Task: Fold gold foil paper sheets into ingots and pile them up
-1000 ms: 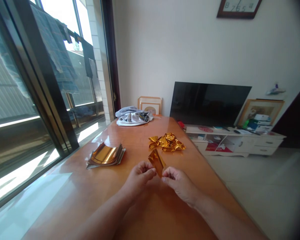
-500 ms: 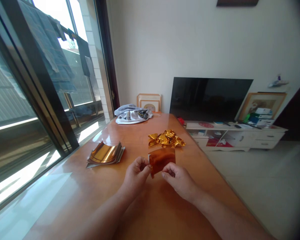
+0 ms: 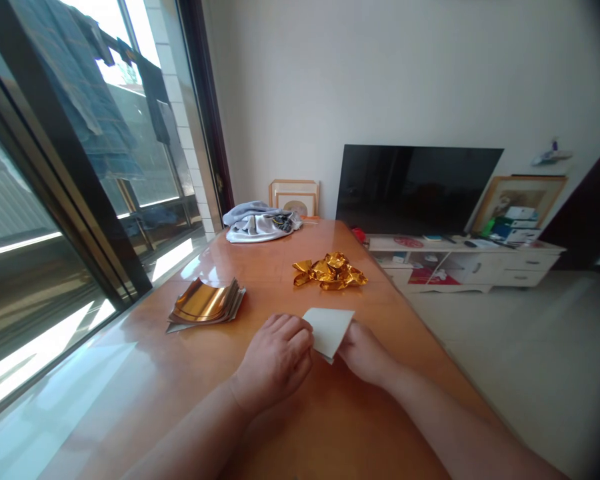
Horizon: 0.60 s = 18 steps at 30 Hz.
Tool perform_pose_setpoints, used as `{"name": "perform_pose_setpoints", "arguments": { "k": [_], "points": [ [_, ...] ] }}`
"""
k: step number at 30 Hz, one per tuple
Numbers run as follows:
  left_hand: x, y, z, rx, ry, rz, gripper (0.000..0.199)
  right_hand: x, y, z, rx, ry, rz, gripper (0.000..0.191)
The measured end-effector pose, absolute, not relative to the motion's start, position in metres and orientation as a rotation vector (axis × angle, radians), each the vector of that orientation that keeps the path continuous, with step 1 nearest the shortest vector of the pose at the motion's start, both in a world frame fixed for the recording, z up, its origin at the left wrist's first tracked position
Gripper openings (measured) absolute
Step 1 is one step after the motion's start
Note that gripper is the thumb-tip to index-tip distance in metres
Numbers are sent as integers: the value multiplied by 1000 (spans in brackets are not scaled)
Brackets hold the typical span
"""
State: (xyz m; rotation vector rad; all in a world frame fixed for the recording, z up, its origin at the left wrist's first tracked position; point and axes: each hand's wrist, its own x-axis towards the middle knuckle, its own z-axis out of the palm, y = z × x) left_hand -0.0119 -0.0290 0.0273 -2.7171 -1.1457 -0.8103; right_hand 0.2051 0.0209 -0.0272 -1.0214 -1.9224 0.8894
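Between my two hands is a sheet of gold foil paper, its pale whitish back facing me and its lower edge doubled. My left hand is closed on the sheet's left edge, with the back of the hand toward me. My right hand grips the right side from behind, its fingertips partly hidden by the paper. Left of my hands lies a curved stack of gold foil sheets. Beyond the held sheet sits a pile of folded, crumpled gold foil pieces.
The glossy wooden table bears a bundle of grey cloth at its far end. Framed pictures lean on the wall behind. A television stands on a low white cabinet at the right. Glass doors line the left.
The sheet has turned from its coppery gold face to its pale back. My left hand has rolled over, knuckles up, and my right hand has moved behind the sheet's right side. The view shifted slightly.
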Motion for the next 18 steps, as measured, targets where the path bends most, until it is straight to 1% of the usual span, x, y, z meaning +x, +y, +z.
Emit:
{"name": "perform_pose_setpoints", "arguments": {
  "k": [4, 6, 8, 10, 12, 15, 18],
  "points": [
    [-3, -34, 29, -2792, -1171, -440, 2, 220, 38, -39, -1175, -1798, 900, 47],
    [2, -34, 26, -2790, -1218, -305, 2, 227, 44, -42, -1300, -1662, 880, 52],
    [6, -33, 24, -2782, -1262, -225, 2, 232, 45, -38, -1373, -1580, 777, 49],
    [8, -33, 21, -2774, -1307, -196, 3, 234, 41, -27, -1371, -1618, 657, 38],
    [9, -32, 18, -2775, -1350, -207, 4, 232, 31, -13, -1307, -1786, 643, 23],
    [7, -31, 13, -2789, -1417, -264, 6, 224, 11, 6, -1160, -2137, 640, 12],
    [5, -30, 7, -2821, -1453, -344, 8, 217, -1, 12, -1119, -2390, 560, 18]
  ]
}}
